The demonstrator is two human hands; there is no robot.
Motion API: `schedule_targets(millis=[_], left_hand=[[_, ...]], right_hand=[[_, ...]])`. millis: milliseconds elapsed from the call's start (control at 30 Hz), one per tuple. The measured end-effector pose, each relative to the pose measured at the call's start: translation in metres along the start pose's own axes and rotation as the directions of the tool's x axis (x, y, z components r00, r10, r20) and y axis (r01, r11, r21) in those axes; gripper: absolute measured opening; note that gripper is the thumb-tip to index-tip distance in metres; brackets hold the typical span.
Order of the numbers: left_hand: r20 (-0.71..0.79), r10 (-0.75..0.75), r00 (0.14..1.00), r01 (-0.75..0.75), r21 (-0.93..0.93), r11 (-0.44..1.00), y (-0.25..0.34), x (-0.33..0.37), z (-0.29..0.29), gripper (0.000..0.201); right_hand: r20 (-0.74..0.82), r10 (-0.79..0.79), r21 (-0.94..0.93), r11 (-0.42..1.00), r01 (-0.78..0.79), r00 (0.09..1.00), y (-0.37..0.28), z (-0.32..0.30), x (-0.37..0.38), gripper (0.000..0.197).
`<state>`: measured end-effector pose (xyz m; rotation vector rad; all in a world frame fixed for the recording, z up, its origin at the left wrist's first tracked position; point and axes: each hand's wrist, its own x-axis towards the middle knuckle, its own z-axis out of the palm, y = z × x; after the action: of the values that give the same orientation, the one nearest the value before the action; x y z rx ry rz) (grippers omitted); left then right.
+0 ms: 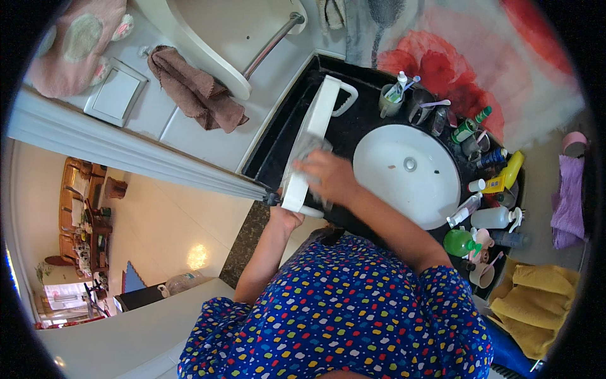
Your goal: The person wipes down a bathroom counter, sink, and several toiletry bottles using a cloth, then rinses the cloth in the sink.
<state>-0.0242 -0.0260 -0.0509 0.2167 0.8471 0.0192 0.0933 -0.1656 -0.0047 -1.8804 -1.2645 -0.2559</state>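
Observation:
A long white panel-like thing (320, 114) stands on edge along the left of the black counter, a white loop jutting from each end; I cannot tell its exact kind. My left hand (287, 218) is closed round its near end. Over its right side is my right hand (328, 175), slightly blurred, with its fingers closed on a greyish cloth (309, 144) pressed against the white surface. Part of the cloth hangs below the fingers. To the right of my right forearm lies a white round washbasin (404, 136).
Along the basin's right side stand cups with toothbrushes (392, 95), a yellow tube (512, 170), a white pump bottle (492, 218) and a green bottle (459, 242). A brown towel (196, 91) hangs on the left wall. Beside my left arm is a doorway with a folding door (145, 161).

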Motion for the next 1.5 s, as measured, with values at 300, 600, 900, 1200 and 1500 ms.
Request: schedule_targets(millis=[300, 600, 900, 1200, 1500], left_hand=[[0.233, -0.013, 0.972, 0.011, 0.012, 1.0, 0.014, 0.01, -0.019, 0.054], [0.189, 0.126, 0.974, -0.121, -0.04, 0.992, 0.007, 0.013, 0.012, 0.037], [0.072, -0.04, 0.997, 0.053, -0.197, 0.979, 0.02, 0.028, -0.025, 0.039], [-0.039, -0.035, 0.999, 0.03, -0.134, 0.991, 0.023, 0.01, -0.009, 0.039], [0.409, 0.784, 0.467, -0.477, 0.863, -0.166, 0.018, -0.022, -0.07, 0.044]], right_hand=[[0.121, -0.085, 0.026, 0.996, 0.083, 0.989, -0.014, -0.004, -0.012, 0.048], [0.214, -0.066, 0.062, 0.997, 0.054, 0.975, -0.034, 0.006, -0.011, 0.035], [0.034, 0.243, 0.033, 0.969, -0.244, 0.969, 0.008, 0.001, 0.009, 0.041], [-0.109, 0.672, 0.604, 0.63, -0.489, 0.732, 0.052, 0.02, 0.046, 0.074], [-0.052, 0.721, 0.761, 0.476, -0.44, 0.691, 0.053, 0.032, 0.055, 0.075]])
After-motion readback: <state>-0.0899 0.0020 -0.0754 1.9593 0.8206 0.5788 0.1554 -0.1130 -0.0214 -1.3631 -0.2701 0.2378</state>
